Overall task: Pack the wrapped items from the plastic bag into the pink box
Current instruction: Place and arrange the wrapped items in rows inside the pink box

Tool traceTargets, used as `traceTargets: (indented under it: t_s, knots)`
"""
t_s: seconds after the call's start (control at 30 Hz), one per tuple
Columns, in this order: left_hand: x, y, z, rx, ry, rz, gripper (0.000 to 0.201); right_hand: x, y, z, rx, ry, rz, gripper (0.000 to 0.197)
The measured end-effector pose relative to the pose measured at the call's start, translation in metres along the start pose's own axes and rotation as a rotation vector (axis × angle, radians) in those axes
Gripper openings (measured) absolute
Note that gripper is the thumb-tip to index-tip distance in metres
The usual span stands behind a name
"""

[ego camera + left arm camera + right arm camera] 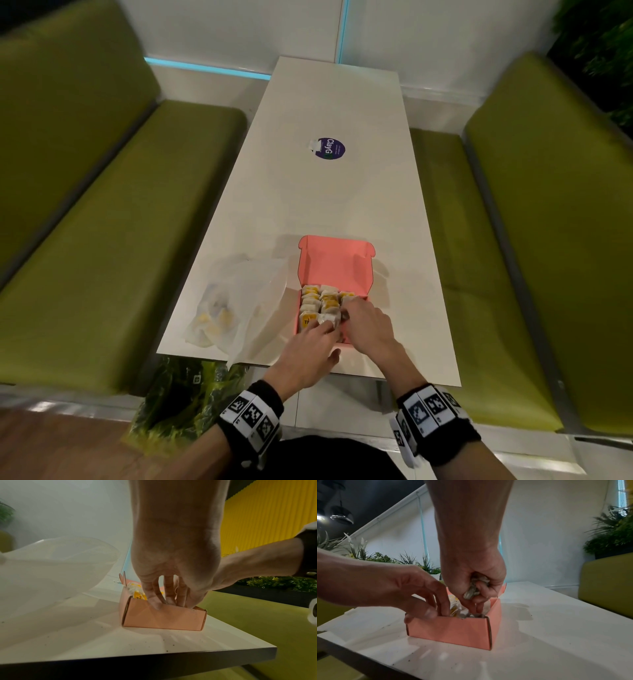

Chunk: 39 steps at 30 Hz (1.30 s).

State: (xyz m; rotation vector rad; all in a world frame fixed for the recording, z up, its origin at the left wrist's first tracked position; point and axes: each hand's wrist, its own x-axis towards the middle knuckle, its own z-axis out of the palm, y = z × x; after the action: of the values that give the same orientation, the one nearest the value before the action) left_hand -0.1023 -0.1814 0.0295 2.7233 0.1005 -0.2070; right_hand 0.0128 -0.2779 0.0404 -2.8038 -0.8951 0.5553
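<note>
My right hand (476, 577) is curled around a crumpled wrapped item (473, 588) in its palm, while its fingertips reach down among the wrapped items (318, 305) already packed in the open pink box (453, 631) on the white table (329, 192). My left hand (308, 353) reaches into the near left of the box with fingers extended and loosely spread, touching the packets there, gripping nothing that I can see. The plastic bag (233, 305) lies just left of the box with a few yellow-and-white packets inside.
</note>
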Motion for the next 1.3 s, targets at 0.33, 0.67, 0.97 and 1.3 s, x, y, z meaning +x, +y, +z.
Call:
traceTargets:
  t_s: [0.33, 0.67, 0.97, 1.3]
  knots:
    - [0.002, -0.001, -0.001, -0.133, 0.114, 0.005, 0.026, 0.000, 0.021, 0.001, 0.577, 0.140, 0.021, 0.008]
    - [0.016, 0.023, -0.039, -0.483, 0.368, 0.064, 0.033, -0.019, 0.002, -0.030, 1.600, 0.007, 0.363, 0.062]
    - [0.024, 0.022, -0.040, -0.451, 0.418, 0.052, 0.006, -0.021, -0.004, -0.028, 1.572, -0.060, 0.339, 0.060]
    - [0.025, 0.015, -0.037, -0.822, 0.522, -0.155, 0.009, -0.026, -0.001, -0.026, 1.606, -0.096, 0.326, 0.038]
